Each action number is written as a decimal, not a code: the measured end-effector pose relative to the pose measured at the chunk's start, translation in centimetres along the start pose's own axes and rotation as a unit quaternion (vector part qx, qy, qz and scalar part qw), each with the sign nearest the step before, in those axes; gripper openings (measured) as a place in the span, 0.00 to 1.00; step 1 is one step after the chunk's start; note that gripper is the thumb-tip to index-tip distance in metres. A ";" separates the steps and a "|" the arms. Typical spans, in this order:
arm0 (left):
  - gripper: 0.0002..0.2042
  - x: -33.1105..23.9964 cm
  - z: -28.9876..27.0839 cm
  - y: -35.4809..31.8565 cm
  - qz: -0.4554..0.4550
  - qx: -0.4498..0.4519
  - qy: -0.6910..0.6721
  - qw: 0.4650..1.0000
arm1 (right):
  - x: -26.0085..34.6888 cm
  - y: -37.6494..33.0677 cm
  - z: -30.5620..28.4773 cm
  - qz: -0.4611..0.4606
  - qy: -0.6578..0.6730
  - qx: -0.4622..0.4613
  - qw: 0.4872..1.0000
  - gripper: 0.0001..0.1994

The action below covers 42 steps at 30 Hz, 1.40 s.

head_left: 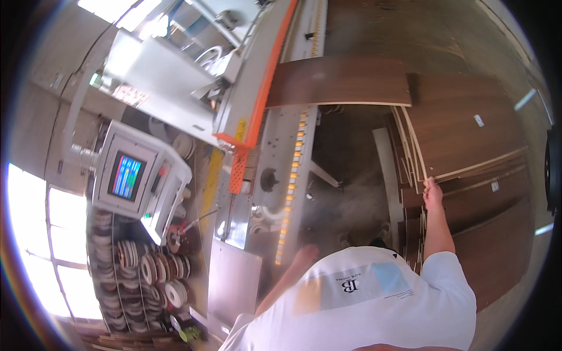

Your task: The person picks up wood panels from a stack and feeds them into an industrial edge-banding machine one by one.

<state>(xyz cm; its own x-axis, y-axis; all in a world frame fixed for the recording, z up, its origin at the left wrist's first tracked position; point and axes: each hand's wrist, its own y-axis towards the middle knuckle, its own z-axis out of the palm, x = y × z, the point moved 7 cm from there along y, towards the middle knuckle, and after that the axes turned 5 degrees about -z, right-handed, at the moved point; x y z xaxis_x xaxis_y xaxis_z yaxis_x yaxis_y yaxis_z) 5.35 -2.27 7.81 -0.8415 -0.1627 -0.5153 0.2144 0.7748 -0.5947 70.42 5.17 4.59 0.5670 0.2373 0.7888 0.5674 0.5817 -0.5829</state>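
My right hand [432,193] is closed on the near corner of a large dark brown wood-grain board [462,126], on top of a stack to my right. A small pale label lies on that board. My left hand [305,256] hangs beside the machine's roller track [291,196], its fingers smeared by motion. Farther off, a long brown panel [339,82] reaches from under the machine's orange-edged beam across to the stack.
More brown boards [492,234] are stacked nearer on the right. At left stands a control panel with a lit screen [127,177]. Rolls of edge banding [155,269] fill a rack below it. The orange guard [237,167] juts out by the track. A metal plate [233,275] sits near my left arm.
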 end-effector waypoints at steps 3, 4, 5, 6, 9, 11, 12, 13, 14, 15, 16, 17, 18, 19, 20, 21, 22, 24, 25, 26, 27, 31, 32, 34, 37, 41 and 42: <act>0.15 -4.1 0.8 5.6 0.114 0.018 -0.019 0.993 | -2.7 -4.7 0.4 -0.003 -0.017 0.004 1.000 0.16; 0.15 -7.2 0.6 7.5 0.166 0.028 -0.033 0.985 | -3.8 -6.4 -0.2 0.011 -0.031 0.008 0.999 0.16; 0.15 -7.5 1.5 8.9 0.170 0.057 -0.131 0.975 | -4.7 -8.3 1.0 0.029 -0.049 0.032 0.998 0.16; 0.14 -7.7 2.6 10.7 0.175 0.091 -0.232 0.953 | -5.5 -9.9 1.7 0.051 -0.062 0.059 0.995 0.15; 0.14 -13.4 5.2 14.1 0.023 0.251 -0.492 0.834 | -8.3 -14.9 2.4 0.116 -0.044 0.072 0.990 0.16; 0.15 -20.9 4.5 13.1 0.089 0.218 -0.294 0.926 | -9.6 -17.9 2.7 0.097 -0.021 0.070 0.993 0.16; 0.16 -22.7 4.8 13.3 0.070 0.213 -0.284 0.932 | -10.3 -19.7 3.3 0.117 -0.025 0.090 0.989 0.16; 0.17 -23.9 5.3 13.7 0.050 0.208 -0.274 0.938 | -10.5 -21.3 3.8 0.139 -0.030 0.112 0.984 0.16; 0.17 -24.6 6.6 14.1 -0.025 0.227 -0.351 0.908 | -10.3 -22.5 4.2 0.155 -0.060 0.136 0.977 0.16; 0.18 -25.0 8.1 14.1 -0.102 0.243 -0.423 0.867 | -10.0 -23.9 4.6 0.172 -0.089 0.159 0.968 0.16; 0.18 -26.4 8.6 13.8 -0.108 0.248 -0.447 0.853 | -10.1 -24.7 4.6 0.188 -0.116 0.183 0.958 0.16; 0.18 -27.7 9.1 13.2 -0.114 0.253 -0.471 0.837 | -10.3 -25.0 4.3 0.192 -0.127 0.199 0.952 0.16; 0.18 -28.8 9.3 12.8 -0.120 0.255 -0.494 0.823 | -10.6 -25.2 4.2 0.196 -0.137 0.216 0.947 0.16; 0.18 -29.3 9.6 12.7 -0.143 0.221 -0.482 0.836 | -10.8 -25.3 4.0 0.200 -0.147 0.234 0.940 0.16; 0.18 -29.9 9.8 12.5 -0.166 0.186 -0.470 0.847 | -10.8 -25.2 3.6 0.192 -0.161 0.235 0.939 0.16; 0.18 -29.6 9.7 12.6 -0.189 0.146 -0.457 0.857 | -10.3 -25.2 3.6 0.184 -0.179 0.245 0.935 0.16; 0.17 -29.4 10.0 13.0 -0.182 0.145 -0.477 0.848 | -9.5 -24.9 3.4 0.176 -0.198 0.254 0.930 0.16; 0.17 -28.8 10.4 13.4 -0.168 0.145 -0.514 0.829 | -8.3 -23.6 2.3 0.152 -0.213 0.246 0.933 0.17; 0.16 -28.6 9.9 13.1 -0.166 0.129 -0.526 0.824 | -8.0 -22.5 1.0 0.137 -0.211 0.228 0.941 0.17; 0.15 -28.3 9.1 12.9 -0.165 0.113 -0.539 0.819 | -7.6 -21.3 -0.5 0.123 -0.208 0.210 0.947 0.18; 0.14 -28.3 8.1 12.6 -0.162 0.098 -0.550 0.814 | -6.8 -20.1 -2.4 0.095 -0.234 0.176 0.952 0.19; 0.18 -27.0 2.6 10.0 -0.113 0.097 -0.567 0.810 | -0.5 -18.6 -8.6 0.014 -0.130 0.032 0.991 0.16; 0.18 -25.6 1.3 9.7 -0.120 0.077 -0.556 0.819 | 1.1 -18.0 -10.3 -0.008 -0.129 -0.010 0.992 0.15; 0.19 -25.1 -1.2 8.2 -0.144 0.040 -0.562 0.814 | 3.6 -16.3 -14.2 -0.059 -0.118 -0.080 0.988 0.14; 0.21 -25.4 -5.2 4.4 -0.190 -0.020 -0.586 0.787 | 9.9 -15.0 -18.1 -0.154 -0.124 -0.160 0.967 0.13; 0.22 -19.4 -8.9 2.8 -0.239 -0.108 -0.533 0.804 | 16.6 -10.4 -23.7 -0.272 -0.312 -0.281 0.866 0.17; 0.22 -17.8 -9.8 1.8 -0.255 -0.136 -0.521 0.803 | 18.7 -9.9 -23.3 -0.275 -0.356 -0.320 0.834 0.18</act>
<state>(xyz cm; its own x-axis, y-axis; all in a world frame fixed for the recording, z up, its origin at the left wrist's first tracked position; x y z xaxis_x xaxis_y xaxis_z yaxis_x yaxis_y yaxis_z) 15.88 8.00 21.91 0.1170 -0.8144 -0.5684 -0.2611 0.5270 -0.8088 89.28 -14.31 20.55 -0.2532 0.6058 0.7543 0.9563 0.2746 0.1004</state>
